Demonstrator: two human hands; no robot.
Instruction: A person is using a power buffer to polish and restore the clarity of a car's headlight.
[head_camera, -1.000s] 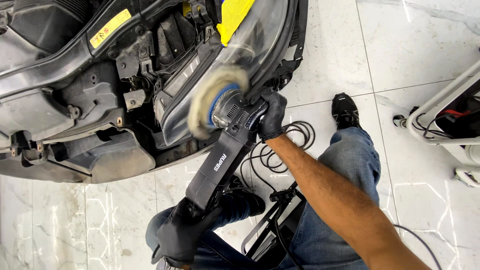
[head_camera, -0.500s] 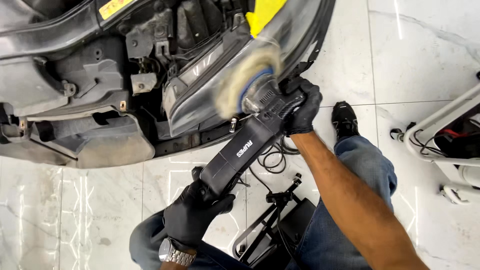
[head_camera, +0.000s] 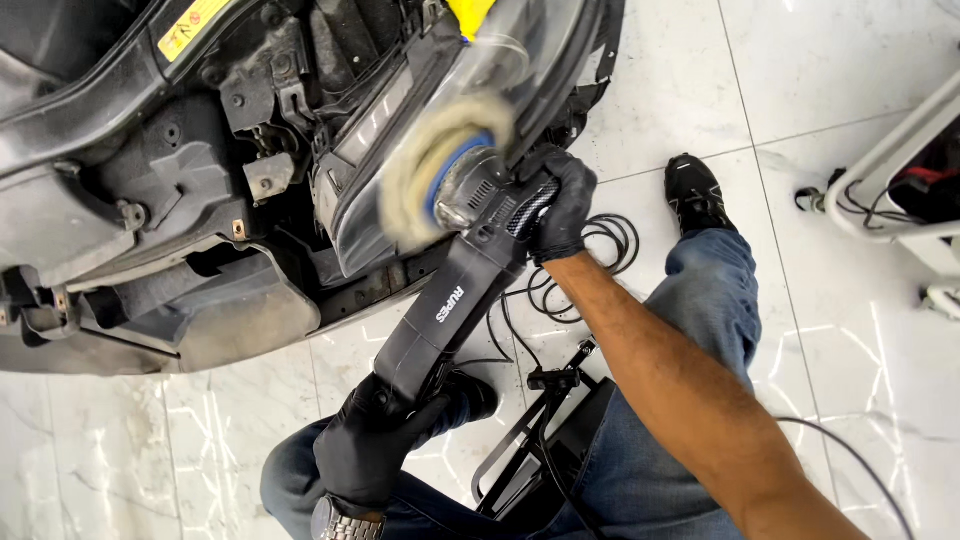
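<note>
Closest to me, the left hand (head_camera: 375, 450), in a black glove with a wristwatch (head_camera: 335, 520) at the cuff, has its fingers wrapped shut around the rear grip of a black rotary polisher (head_camera: 460, 300). The machine slants up and away from the person's knees in blue jeans (head_camera: 690, 350). Further along, the gloved right hand (head_camera: 560, 205) clamps its fingers around the polisher's head, just behind the spinning wool pad (head_camera: 430, 165), which is blurred and pressed against the clear headlight lens (head_camera: 520, 60) of a stripped car front (head_camera: 150, 180). Under the forearm a black cable (head_camera: 600, 250) lies coiled on the white marble floor (head_camera: 700, 90), beside a black shoe (head_camera: 695, 190). A white cart (head_camera: 890, 160) stands off to the right
</note>
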